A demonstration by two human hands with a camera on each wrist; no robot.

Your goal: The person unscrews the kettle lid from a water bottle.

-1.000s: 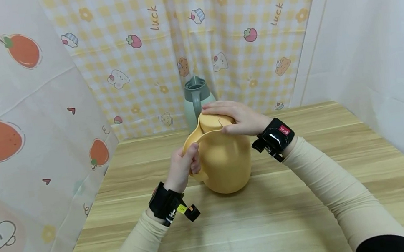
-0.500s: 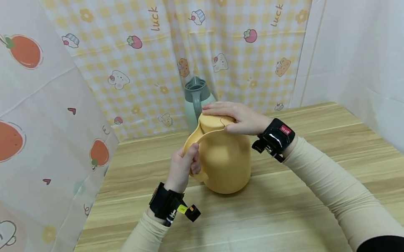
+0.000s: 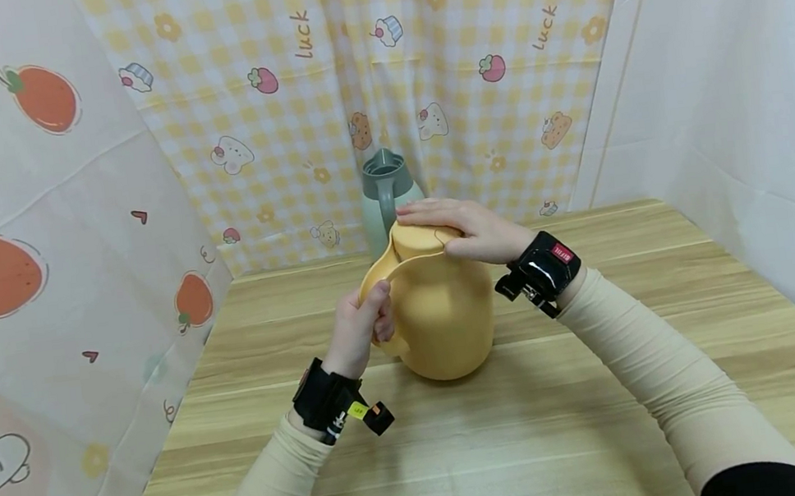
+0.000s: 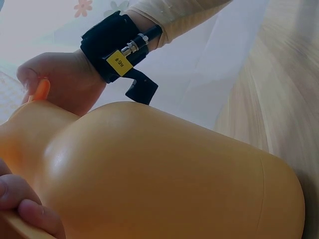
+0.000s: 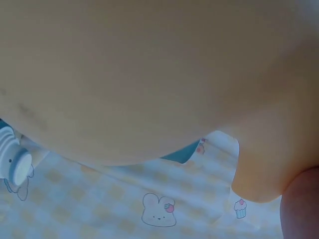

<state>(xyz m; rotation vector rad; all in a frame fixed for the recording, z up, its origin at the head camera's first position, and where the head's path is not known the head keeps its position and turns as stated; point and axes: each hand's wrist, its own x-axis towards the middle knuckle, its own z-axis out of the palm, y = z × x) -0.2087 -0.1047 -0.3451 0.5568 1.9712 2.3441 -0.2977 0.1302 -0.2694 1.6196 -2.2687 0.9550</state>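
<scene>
A yellow vacuum jug [image 3: 446,316] stands upright on the table in the head view. My left hand [image 3: 365,326] grips its loop handle [image 3: 384,270], thumb toward me. Over the jug's top, my right hand [image 3: 473,230] holds the round yellow lid [image 3: 420,238], with fingers across the far side and the thumb at the near side. Much of the lid is under the hand. The left wrist view has the jug's side [image 4: 164,169] close up, with the right hand [image 4: 65,82] at its top beside an orange tab [image 4: 42,89]. In the right wrist view the jug [image 5: 124,79] fills the upper part, blurred.
A pale green jug [image 3: 389,179] with a grey-green collar and handle stands just behind, partly hidden. At the left of the right wrist view is a white ribbed piece [image 5: 15,162]. Patterned curtains [image 3: 279,130] border the wooden table [image 3: 455,472].
My right thumb has slid slightly right along the lid's near edge. The left hand and the yellow jug stay in place.
</scene>
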